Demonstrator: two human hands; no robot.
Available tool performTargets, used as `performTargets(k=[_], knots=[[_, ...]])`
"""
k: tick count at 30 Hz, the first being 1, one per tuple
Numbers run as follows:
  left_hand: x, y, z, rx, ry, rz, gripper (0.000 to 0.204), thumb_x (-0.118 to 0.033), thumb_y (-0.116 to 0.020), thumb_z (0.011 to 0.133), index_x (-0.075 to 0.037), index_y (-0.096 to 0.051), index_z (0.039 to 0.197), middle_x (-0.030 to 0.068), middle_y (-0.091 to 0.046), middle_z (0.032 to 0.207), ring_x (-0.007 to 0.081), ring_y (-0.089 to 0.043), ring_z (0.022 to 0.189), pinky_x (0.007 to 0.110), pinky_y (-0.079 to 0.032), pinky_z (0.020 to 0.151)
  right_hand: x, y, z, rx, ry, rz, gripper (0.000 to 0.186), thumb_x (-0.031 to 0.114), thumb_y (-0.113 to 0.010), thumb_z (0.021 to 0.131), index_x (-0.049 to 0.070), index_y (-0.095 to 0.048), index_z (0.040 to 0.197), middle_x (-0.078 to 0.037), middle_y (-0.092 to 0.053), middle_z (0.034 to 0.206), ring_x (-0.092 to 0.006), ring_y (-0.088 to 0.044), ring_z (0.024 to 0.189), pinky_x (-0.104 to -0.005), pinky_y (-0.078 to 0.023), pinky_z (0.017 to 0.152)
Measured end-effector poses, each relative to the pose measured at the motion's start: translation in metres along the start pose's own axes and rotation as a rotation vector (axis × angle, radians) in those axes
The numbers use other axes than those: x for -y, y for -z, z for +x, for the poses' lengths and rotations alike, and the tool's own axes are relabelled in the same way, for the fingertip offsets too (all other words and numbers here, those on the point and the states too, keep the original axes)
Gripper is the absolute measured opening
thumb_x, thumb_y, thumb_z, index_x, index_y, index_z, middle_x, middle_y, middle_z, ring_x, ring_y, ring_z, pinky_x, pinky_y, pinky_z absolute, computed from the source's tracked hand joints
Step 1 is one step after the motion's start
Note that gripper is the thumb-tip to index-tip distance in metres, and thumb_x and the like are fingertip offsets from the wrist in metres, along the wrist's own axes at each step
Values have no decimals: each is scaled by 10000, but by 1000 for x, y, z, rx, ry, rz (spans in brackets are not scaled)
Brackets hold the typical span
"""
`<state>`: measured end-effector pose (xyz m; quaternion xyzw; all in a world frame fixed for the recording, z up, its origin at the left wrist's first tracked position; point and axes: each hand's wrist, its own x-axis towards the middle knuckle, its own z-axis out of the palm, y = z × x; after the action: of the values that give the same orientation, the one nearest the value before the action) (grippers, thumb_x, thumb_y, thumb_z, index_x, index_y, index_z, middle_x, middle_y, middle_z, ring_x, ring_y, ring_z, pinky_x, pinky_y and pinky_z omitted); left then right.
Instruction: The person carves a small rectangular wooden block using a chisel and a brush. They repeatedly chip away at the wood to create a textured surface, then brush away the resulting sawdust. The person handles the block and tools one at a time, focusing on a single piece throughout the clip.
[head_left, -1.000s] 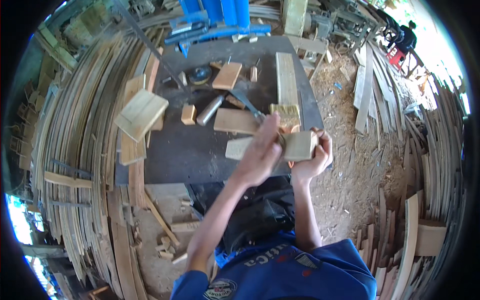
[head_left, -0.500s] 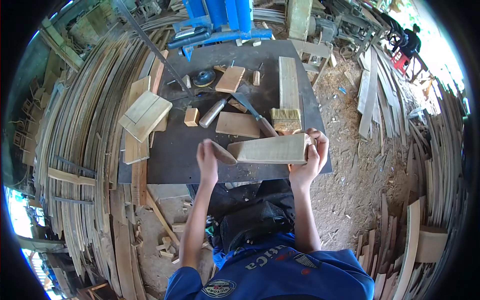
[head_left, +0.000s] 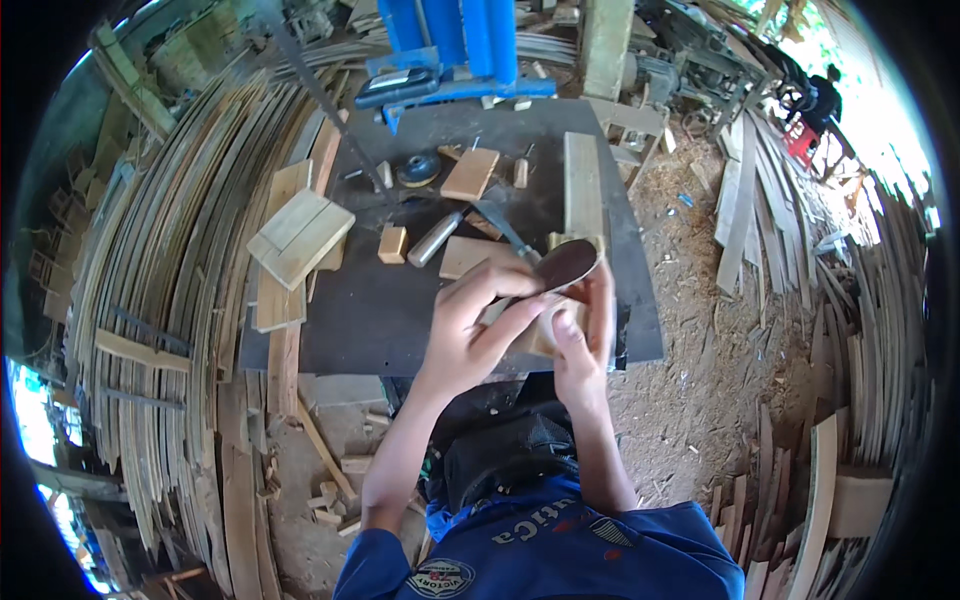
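Note:
My left hand point(head_left: 470, 320) is closed in a pinch on a thin, round, dark brown piece of sandpaper point(head_left: 567, 264), held over the end of a pale wood block point(head_left: 543, 335). Fingers of my right hand point(head_left: 585, 350) wrap round that block from the right, its thumb in front. Much of the block is hidden by both hands, and I cannot tell whether the sandpaper touches it. Just beyond the hands lie a flat wood piece point(head_left: 466, 257), a bladed tool point(head_left: 503, 228) and a metal cylindrical tool point(head_left: 436, 240). A paintbrush is mostly covered by my right hand.
The dark table point(head_left: 340, 330) also bears a small wood cube point(head_left: 393, 243), a round sanding pad point(head_left: 418, 170), a long board point(head_left: 583, 180) and stacked boards point(head_left: 300, 238) at left. Long planks point(head_left: 190, 230) stand left of it. A person point(head_left: 824, 98) is far right.
The left hand has moved right with the sandpaper, up to the block. The block has turned from lying crosswise to pointing its end toward me, and the right hand has shifted left.

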<state>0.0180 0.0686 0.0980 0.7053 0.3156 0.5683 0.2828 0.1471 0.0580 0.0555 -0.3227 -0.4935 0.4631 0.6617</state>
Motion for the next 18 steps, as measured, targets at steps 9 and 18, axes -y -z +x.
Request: performTargets(k=[9, 18], knots=[[9, -7, -22, -22, -43, 21, 219, -67, -666, 727, 0, -610, 928, 156, -604, 961, 258, -608, 883, 316, -475, 755, 11, -2, -2, 16, -162, 221, 557, 350, -571, 835, -37, -421, 1207, -100, -517, 1100, -142, -489, 1000, -265, -373, 867], [24, -40, -40, -21, -245, 229, 623, -474, -635, 714, -16, -518, 1120, 198, -478, 1187, 376, -410, 1169, 470, -303, 982, 7, -10, -12, -576, -411, 294, 248, 276, -457, 856, 62, -558, 784, -41, -547, 755, -106, -503, 714, -260, -404, 633]])
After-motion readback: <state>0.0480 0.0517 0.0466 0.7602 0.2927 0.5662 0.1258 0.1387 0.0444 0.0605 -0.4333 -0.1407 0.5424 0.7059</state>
